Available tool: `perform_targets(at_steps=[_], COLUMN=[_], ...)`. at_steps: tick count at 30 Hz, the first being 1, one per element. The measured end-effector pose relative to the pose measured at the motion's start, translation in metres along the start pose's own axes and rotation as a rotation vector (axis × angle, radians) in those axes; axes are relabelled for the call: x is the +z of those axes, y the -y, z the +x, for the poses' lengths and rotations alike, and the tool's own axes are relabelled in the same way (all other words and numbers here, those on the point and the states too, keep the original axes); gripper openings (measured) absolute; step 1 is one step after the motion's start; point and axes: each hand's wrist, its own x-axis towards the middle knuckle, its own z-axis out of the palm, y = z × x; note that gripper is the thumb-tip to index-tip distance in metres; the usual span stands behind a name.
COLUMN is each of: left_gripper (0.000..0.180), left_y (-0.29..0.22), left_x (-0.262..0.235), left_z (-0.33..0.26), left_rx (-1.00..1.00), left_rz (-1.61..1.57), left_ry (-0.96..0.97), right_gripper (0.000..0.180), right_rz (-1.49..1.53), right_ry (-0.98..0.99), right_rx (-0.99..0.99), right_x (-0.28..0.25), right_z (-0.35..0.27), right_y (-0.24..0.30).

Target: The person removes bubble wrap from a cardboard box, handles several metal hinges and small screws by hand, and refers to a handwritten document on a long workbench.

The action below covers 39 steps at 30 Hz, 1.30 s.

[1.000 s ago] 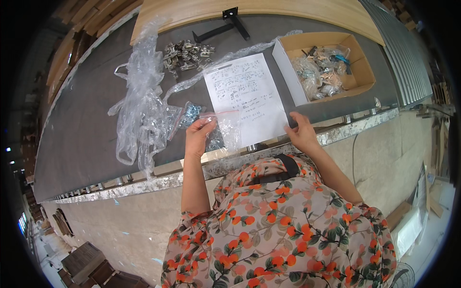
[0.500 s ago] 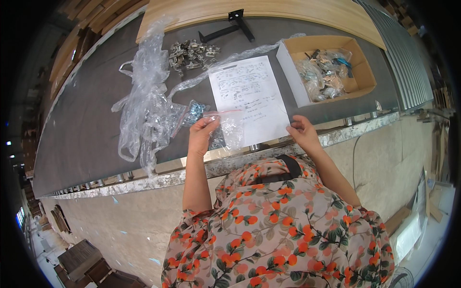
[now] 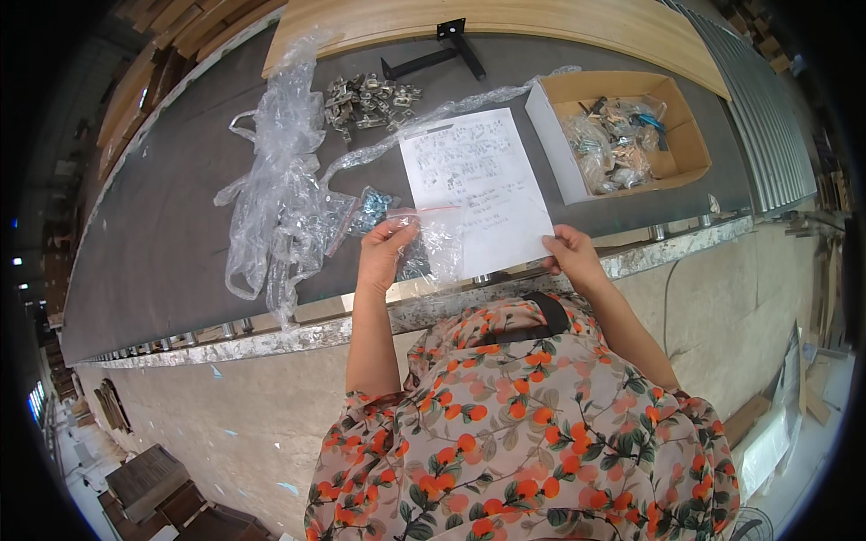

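Pinched in my left hand (image 3: 385, 255) is the corner of a clear zip bag (image 3: 439, 242) with a red strip along its top. The bag overlaps the lower left of a white sheet of paper (image 3: 510, 194) covered in print and writing. My right hand (image 3: 574, 256) grips the sheet's lower right corner between thumb and fingers. Just left of the zip bag lies another small clear bag of bluish metal fasteners (image 3: 371, 212). Crumpled clear plastic wrap (image 3: 271, 180) spreads farther left. Behind the paper sits a heap of metal hinge-like fittings (image 3: 368, 102).
An open cardboard box (image 3: 622, 135) with bagged hardware stands right of the paper. Black metal brackets (image 3: 437, 59) lie at the back, before a wooden panel (image 3: 523, 18). The dark worktop (image 3: 153, 225) ends at a worn metal edge (image 3: 298, 341) near me.
My right thumb and fingers have closed on the paper's corner, where before the hand was more open at its edge. The whole view has shifted slightly.
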Motion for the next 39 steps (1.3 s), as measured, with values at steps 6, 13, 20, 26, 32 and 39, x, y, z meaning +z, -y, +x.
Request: perform_targets(at_steps=[6,13,20,26,32,39], left_gripper=[0.014,0.019,0.017,0.016,0.02,0.044], left_y=[-0.004,-0.002,0.002,-0.006,-0.01,-0.015], left_x=[0.004,0.003,-0.001,0.009,0.009,0.017], left_z=[-0.002,0.002,0.007,0.001,0.007,0.006], left_rx=[-0.001,0.005,0.016,0.063,0.177,0.301], left_rz=[-0.016,-0.046,-0.124,-0.123,-0.063,0.091], left_ry=[0.014,0.047,0.014,-0.215,-0.316,-0.321], right_gripper=[0.015,0.023,0.024,0.022,0.026,0.026], right_rz=[-0.004,-0.044,-0.109,-0.041,0.022,0.069], right_ry=[-0.087,-0.085,0.028,0.032,0.037,0.025], right_rx=[0.019,0.051,0.113,0.021,-0.039,-0.102], right_x=[-0.012,-0.01,-0.003,-0.016,-0.024,-0.035], right_z=[-0.004,-0.008,0.002,-0.011,-0.026,-0.031], right_y=[-0.007,-0.002,0.008,0.013,0.02,0.029])
